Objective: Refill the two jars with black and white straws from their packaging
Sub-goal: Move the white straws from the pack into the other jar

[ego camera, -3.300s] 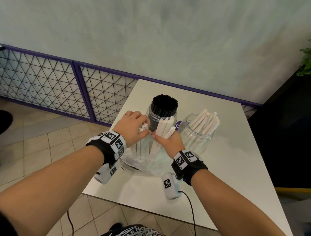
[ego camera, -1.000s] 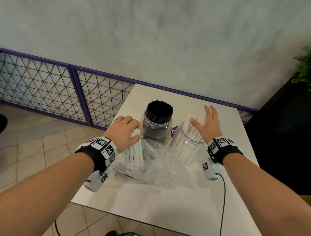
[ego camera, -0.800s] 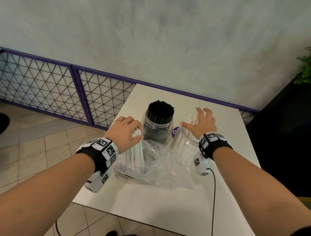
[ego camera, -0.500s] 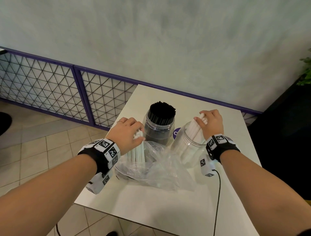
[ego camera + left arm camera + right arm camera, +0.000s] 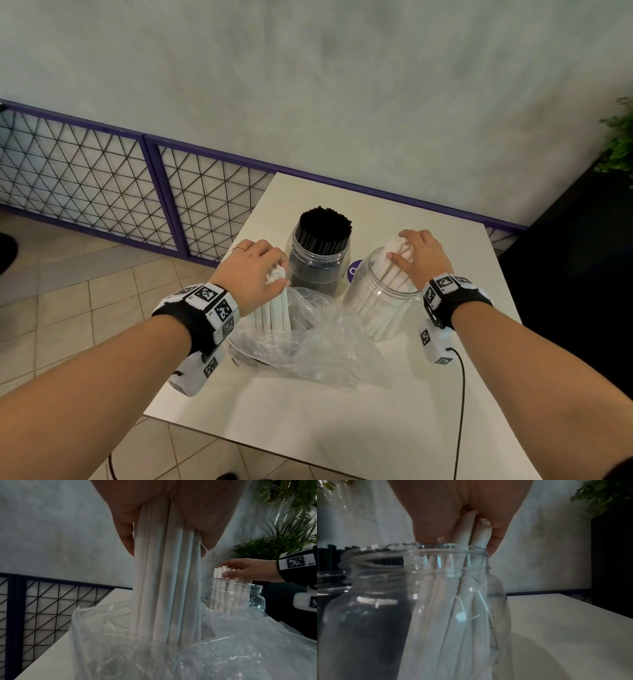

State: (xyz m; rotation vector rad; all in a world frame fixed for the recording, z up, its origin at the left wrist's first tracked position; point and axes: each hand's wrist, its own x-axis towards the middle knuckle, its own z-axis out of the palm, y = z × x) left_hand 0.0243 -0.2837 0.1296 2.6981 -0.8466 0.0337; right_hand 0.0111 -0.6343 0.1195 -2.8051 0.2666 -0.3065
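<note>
Two clear jars stand on the white table (image 5: 342, 428). The left jar (image 5: 320, 270) is packed with black straws (image 5: 323, 228). In the right jar (image 5: 380, 308) white straws (image 5: 390, 274) lean toward the far right side. My right hand (image 5: 407, 251) sits on top of them, thumb and fingers curled round their upper ends (image 5: 481, 534). A crumpled clear plastic bag (image 5: 318, 346) lies in front of the jars. My left hand (image 5: 263, 270) grips a bundle of white straws (image 5: 164, 595) upright, their lower ends still inside the bag.
A purple-framed wire mesh fence (image 5: 102, 192) runs left of the table above tiled floor. A grey wall is behind. A dark cabinet (image 5: 582, 257) and green plant (image 5: 620, 147) stand at the right. A cable (image 5: 460, 394) hangs from my right wrist.
My right hand dropped from open above the white-straw jar to curl round the straw tops. My left hand kept holding its bundle in the bag.
</note>
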